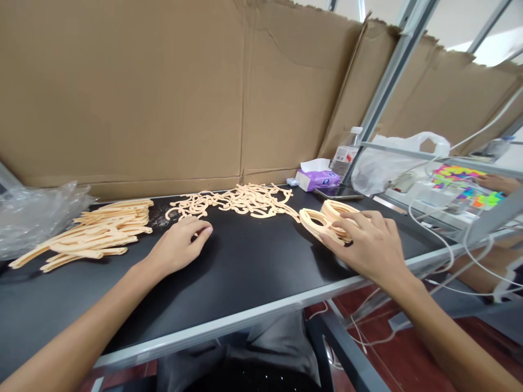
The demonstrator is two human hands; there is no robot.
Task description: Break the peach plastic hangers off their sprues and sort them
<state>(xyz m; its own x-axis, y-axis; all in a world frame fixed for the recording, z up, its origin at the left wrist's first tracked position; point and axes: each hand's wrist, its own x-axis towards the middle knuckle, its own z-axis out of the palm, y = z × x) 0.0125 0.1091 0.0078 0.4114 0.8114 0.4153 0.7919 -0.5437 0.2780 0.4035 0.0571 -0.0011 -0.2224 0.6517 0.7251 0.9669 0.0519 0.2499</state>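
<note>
Now | left fingers (189,225) curled | right fingers (363,220) half-open over rings (305,219) | holds unclear | bottle label (345,154) illegible

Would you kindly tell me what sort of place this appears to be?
Probably a workshop or hand-assembly station: many similar curved pieces and long strips lie in separate heaps on a metal-edged black table.

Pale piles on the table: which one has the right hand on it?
The ring-shaped pieces, the rightmost pile, under the right hand; the long strips at far left and small curved pieces in the middle lie apart from it.
</note>
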